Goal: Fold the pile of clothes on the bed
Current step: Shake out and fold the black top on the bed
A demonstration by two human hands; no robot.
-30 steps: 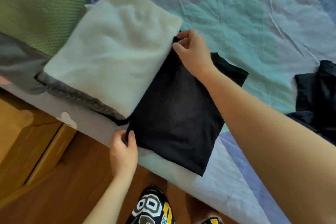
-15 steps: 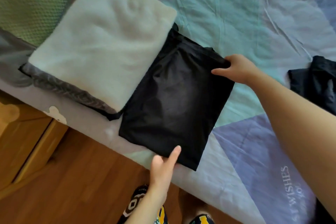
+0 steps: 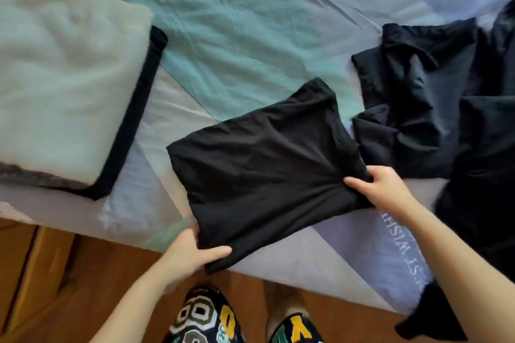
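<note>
A folded black garment (image 3: 262, 164) sits at the bed's near edge, slightly lifted and creased. My left hand (image 3: 192, 253) grips its near left corner, thumb on top. My right hand (image 3: 381, 189) pinches its right edge. At the left lies a folded white fluffy garment (image 3: 64, 72), stacked on folded grey and black pieces whose edges (image 3: 133, 117) show beneath it. A loose pile of black clothes (image 3: 446, 108) lies crumpled at the right.
The bed (image 3: 250, 36) has a teal and lilac sheet with printed lettering near its front edge. Below is a wooden floor (image 3: 83, 281) with a wooden cabinet at the left. My legs in patterned shorts (image 3: 211, 317) stand against the bed.
The black folded garment has come away from beside the white stack and moved right toward the loose pile. Both hands shifted from its far corners to grip its near and right edges.
</note>
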